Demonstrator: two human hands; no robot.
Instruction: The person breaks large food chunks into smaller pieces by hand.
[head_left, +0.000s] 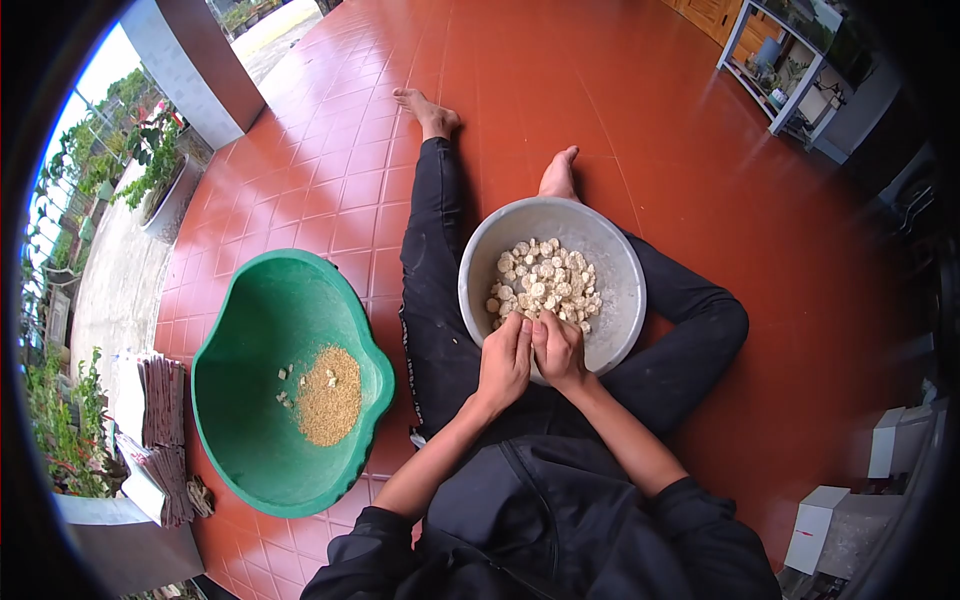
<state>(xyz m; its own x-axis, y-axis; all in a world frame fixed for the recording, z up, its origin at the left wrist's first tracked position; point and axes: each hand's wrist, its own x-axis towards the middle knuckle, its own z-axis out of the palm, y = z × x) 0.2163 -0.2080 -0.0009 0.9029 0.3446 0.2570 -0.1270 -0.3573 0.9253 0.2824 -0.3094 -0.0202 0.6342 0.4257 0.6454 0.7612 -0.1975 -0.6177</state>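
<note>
A round grey metal bowl (620, 290) rests between my legs and holds many pale, round, flat pieces (545, 275). Over the bowl's near part, my left hand (506, 358) and my right hand (561, 350) meet at the fingertips, thumbs side by side. Both have bent, closed fingers; whatever is pinched between them is too small and hidden to name. To the left on the floor stands a green basin (250, 350) with a heap of tan grains (330, 400) and a few small pale bits on and beside it.
My legs stretch out on the red tiled floor (330, 190), around the bowl. Stacked folded papers (162, 400) lie left of the green basin. A potted plant (175, 200) and pillar are at upper left, a shelf (775, 80) at upper right, white boxes (820, 530) at lower right.
</note>
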